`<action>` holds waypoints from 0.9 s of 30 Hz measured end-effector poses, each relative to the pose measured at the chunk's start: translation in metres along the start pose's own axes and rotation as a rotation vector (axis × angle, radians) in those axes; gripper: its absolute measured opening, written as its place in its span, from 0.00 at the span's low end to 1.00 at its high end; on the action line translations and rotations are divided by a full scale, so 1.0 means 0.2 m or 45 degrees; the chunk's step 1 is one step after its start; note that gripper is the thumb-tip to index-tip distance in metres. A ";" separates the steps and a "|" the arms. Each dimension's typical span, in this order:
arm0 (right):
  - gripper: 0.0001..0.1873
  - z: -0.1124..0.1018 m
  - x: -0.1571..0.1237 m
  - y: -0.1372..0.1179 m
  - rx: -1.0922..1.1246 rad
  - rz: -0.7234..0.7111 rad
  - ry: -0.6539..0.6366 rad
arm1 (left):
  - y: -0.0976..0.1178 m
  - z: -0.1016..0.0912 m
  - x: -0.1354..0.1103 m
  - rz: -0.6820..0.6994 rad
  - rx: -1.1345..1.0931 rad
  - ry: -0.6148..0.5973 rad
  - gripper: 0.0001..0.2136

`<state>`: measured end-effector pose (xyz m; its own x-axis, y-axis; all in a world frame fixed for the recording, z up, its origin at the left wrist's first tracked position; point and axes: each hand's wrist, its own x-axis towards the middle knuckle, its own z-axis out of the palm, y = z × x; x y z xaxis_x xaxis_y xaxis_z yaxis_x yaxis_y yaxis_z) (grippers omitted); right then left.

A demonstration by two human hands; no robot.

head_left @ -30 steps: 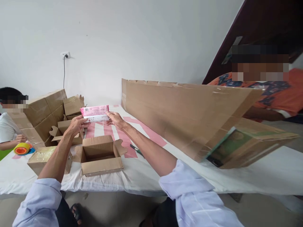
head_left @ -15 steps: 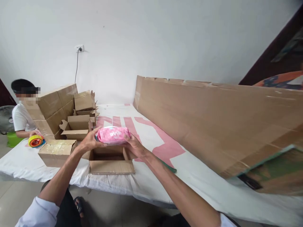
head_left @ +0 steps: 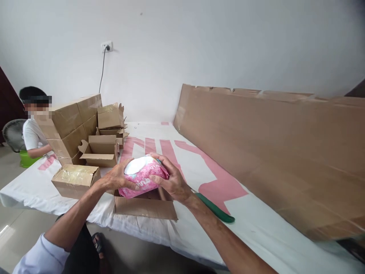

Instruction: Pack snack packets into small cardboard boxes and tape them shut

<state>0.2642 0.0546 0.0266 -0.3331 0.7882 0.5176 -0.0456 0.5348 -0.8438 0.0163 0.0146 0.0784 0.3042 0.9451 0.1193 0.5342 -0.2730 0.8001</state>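
A pink and white soft plastic pack (head_left: 144, 178), printed with white letters, is held between my two hands. My left hand (head_left: 121, 177) grips its left end, thumb across the front. On the right end my right hand (head_left: 171, 177) is closed, fingers over the top and thumb on the front. The pack is tilted, its left end lower. Directly beneath is an open cardboard box (head_left: 145, 207); the pack and my hands hide most of its inside. To the right of the box lies a dark green handle-like object (head_left: 215, 208), partly covered by my right forearm.
A taped carton (head_left: 74, 180) sits left of the open box. Behind it are several open boxes (head_left: 99, 150) and a stack of closed cartons (head_left: 71, 121). A person (head_left: 35, 133) sits at the far left. A large cardboard sheet (head_left: 256, 148) stands along the right of the cloth-covered table (head_left: 25, 186).
The pack has come lower over the open box and tilted, showing more of its white top. My view has shifted rightward then left-side things appear further right; the yellow tape roll is out of sight.
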 end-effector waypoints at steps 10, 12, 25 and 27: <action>0.47 0.06 0.13 0.02 -0.155 -0.116 -0.183 | -0.01 -0.31 0.03 0.131 0.346 0.215 0.34; 0.43 0.04 0.12 0.05 -0.233 -0.106 -0.183 | -0.04 -0.41 0.02 0.141 0.432 0.296 0.33; 0.20 0.04 -0.14 0.07 -0.896 -0.017 -0.653 | -0.23 -0.78 0.09 0.010 1.059 0.419 0.31; 0.18 0.04 -0.17 0.03 -0.988 0.059 -0.770 | -0.25 -0.73 0.12 0.015 1.114 0.350 0.29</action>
<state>0.2670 0.0284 0.0019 -0.7546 0.6403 0.1435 0.5386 0.7294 -0.4219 -0.1181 0.0765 0.1261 0.1748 0.9204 0.3498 0.9731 -0.2156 0.0810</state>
